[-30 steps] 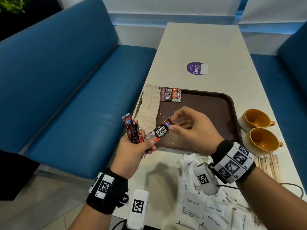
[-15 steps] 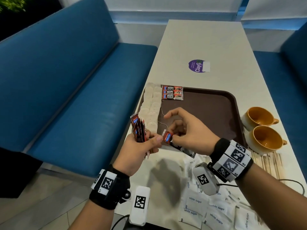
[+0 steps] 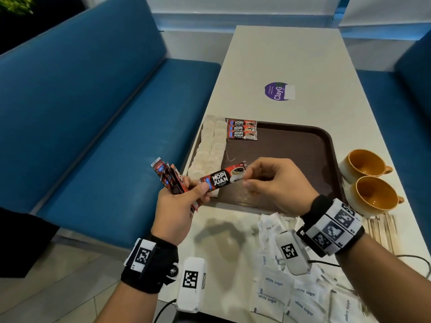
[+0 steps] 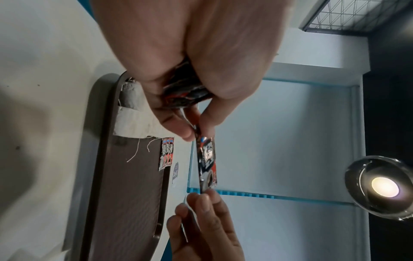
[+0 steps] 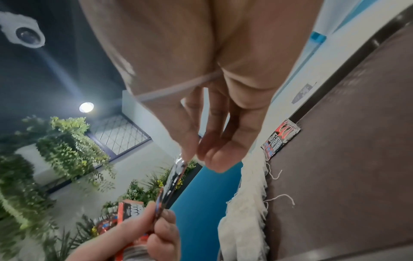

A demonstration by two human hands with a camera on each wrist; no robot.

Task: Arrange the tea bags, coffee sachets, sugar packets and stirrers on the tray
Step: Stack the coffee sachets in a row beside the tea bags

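Right hand (image 3: 275, 183) pinches 1 sachet (image 3: 224, 179) by its end, above the tray's (image 3: 291, 145) near edge; left hand (image 3: 179, 206) clamps the other end plus a spare bundle (image 3: 169, 177). Best: left thumb lets go, then lay it flush under the 3 sachets (image 3: 242, 129).

A: Readable text?
B: "KOPI JUAN" on the coffee sachet (image 3: 223, 178) pinched between both hands, just beside the near left corner of the tray (image 3: 327, 145).
A: More?
B: Same brand on three sachets (image 3: 242, 129) lying at the tray's far left corner.
A: Off the tray?
B: "ClayG" on a purple round sticker (image 3: 276, 91) on the table beyond the tray. "white sugar" on the sugar packets (image 3: 275, 284) in front of the tray. Smaller print unreadable.
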